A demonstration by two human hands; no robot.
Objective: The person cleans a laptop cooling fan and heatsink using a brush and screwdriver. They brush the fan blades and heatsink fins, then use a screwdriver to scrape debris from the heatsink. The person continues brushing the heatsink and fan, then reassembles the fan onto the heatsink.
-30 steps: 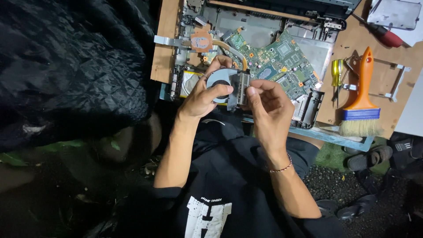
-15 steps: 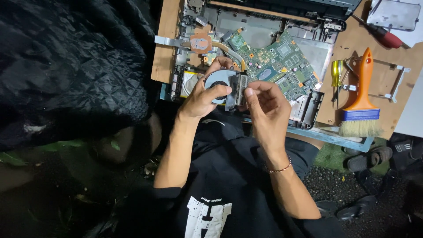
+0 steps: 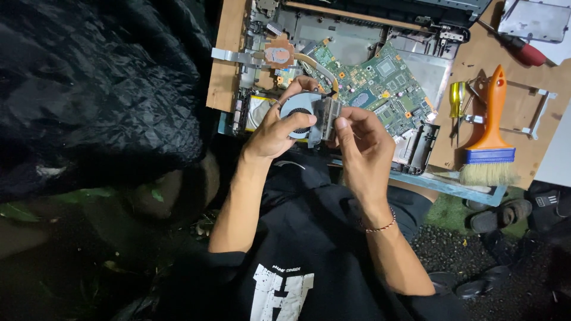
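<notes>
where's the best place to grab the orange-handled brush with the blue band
Probably the orange handle, just above the blue band. The orange-handled paintbrush with blue band lies flat on the wooden board, bristles toward the person. Come from above, fingers across the waist, clear of the yellow-handled screwdriver beside it.

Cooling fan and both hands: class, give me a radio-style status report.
Left hand grips cooling fan. Right hand pinches its metal heatsink fins. Fan held above the opened laptop's green motherboard. Nothing between the hands.

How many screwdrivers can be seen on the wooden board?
2. A yellow-handled screwdriver lies just left of the orange brush; a red-handled screwdriver lies near the top right corner. More may be hidden beyond the frame.
</notes>
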